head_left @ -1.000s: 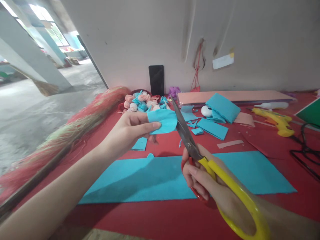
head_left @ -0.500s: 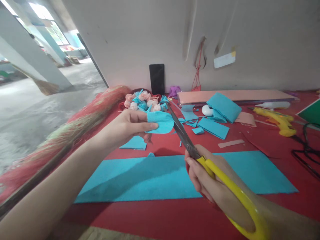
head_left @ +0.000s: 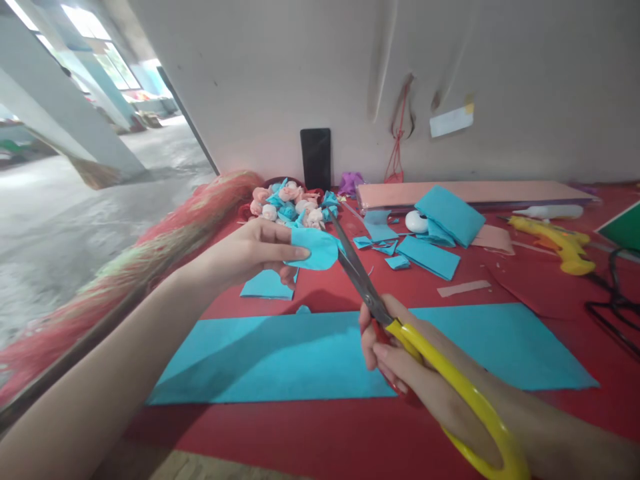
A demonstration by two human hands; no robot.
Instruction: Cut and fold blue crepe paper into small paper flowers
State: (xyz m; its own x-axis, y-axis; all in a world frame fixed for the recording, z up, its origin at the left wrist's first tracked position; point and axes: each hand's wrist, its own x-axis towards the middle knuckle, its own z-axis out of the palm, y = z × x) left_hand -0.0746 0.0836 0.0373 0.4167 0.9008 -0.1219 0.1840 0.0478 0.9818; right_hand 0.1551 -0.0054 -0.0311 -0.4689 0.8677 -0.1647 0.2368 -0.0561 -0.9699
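Observation:
Between thumb and fingers, my left hand pinches a small blue crepe paper piece with a rounded right end. My right hand is closed around the scissors, which have dark metal blades and yellow handles. The blades are slightly parted at the paper's rounded edge, where a narrow blue sliver shows beside them. Below both hands a long blue paper strip lies flat across the table, partly covered by my right hand. A folded blue paper piece rests under my left hand.
Paper roses are heaped at the back, near an upright black phone. Blue paper scraps and a folded blue packet lie to the right. Farther right are a yellow glue gun and its black cord.
My right hand and the scissors have shifted a little left and down. The held paper's end looks more rounded, and a narrow sliver now stands off its edge.

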